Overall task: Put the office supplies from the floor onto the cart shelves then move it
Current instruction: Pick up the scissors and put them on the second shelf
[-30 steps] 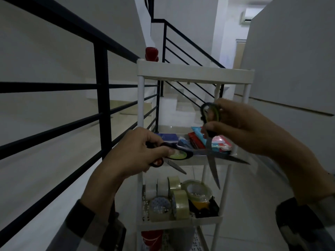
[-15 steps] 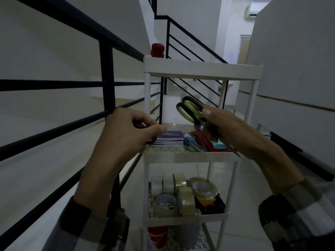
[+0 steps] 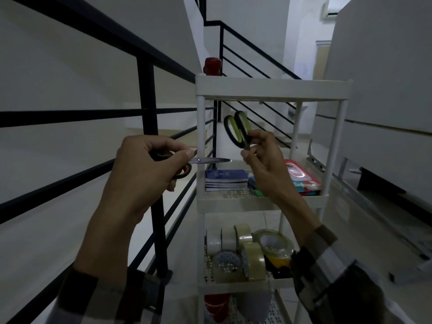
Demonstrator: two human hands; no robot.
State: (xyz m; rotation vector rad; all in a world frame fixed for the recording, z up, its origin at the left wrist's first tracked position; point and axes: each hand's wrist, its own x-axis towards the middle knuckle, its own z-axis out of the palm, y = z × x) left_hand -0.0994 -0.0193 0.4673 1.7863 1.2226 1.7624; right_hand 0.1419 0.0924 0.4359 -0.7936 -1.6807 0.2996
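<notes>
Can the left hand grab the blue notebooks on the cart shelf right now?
Probably not yet. The left hand already holds black-handled scissors, so its grip is full, though the stack of blue notebooks lies uncovered on the white cart shelf close by.

I hold two pairs of scissors: a dark-handled pair with shut steel blades [image 3: 187,163] and a black pair with yellow-green handle lining [image 3: 237,129]. On the white plastic cart [image 3: 271,88]: four stacked blue notebooks [image 3: 225,180] and about six tape rolls [image 3: 247,253].
</notes>
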